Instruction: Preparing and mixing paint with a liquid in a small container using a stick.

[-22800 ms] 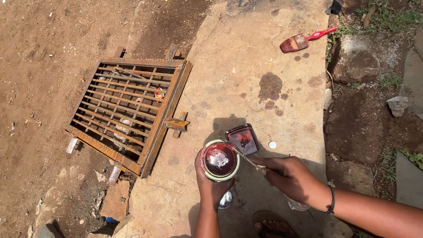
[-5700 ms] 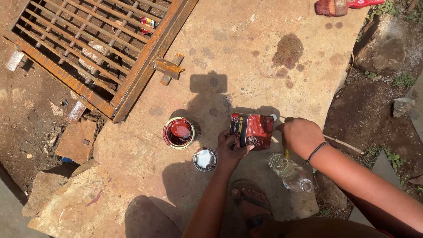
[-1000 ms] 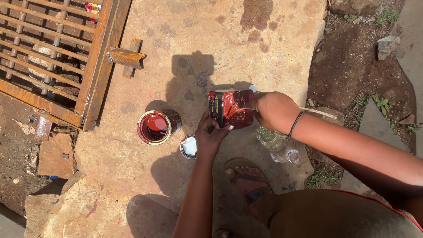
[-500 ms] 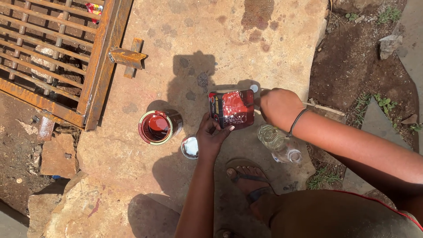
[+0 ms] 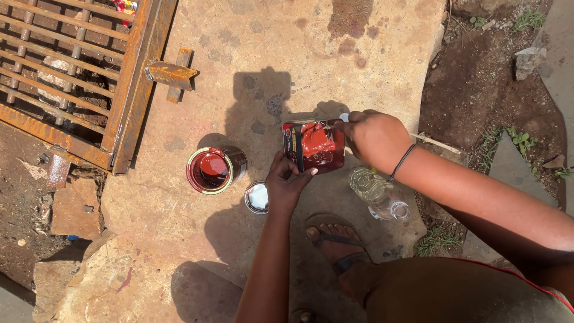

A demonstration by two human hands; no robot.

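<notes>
A sunlit stone slab [image 5: 335, 54] on bare, reddish ground fills the frame, with soil and a few weeds along the right edge.

Nearest, at bottom centre, a sandalled foot [image 5: 335, 242] rests on the slab. Just above it the left hand [image 5: 286, 186] grips the lower left corner of a small flat tin [image 5: 314, 145], fingers curled shut around its edge; the tin is smeared with red paint and sits tilted. A moment ago it lay a little lower and more side-on; now it is lifted and turned face up, so the paint inside looks ready for stirring or scraping. The right hand [image 5: 376, 139], at centre right, is closed around a thin stick [image 5: 439, 143] whose tail pokes out to the right; its tip at the tin's right edge is hidden by the fist.

Beside the left wrist lies a round lid [image 5: 257, 197], and just left of that stands an open can [image 5: 209, 170] of red paint. A clear bottle [image 5: 379, 194] lies under the right forearm.

Farther off, in the upper left, a rusty metal grate [image 5: 128, 96] lies flat.
</notes>
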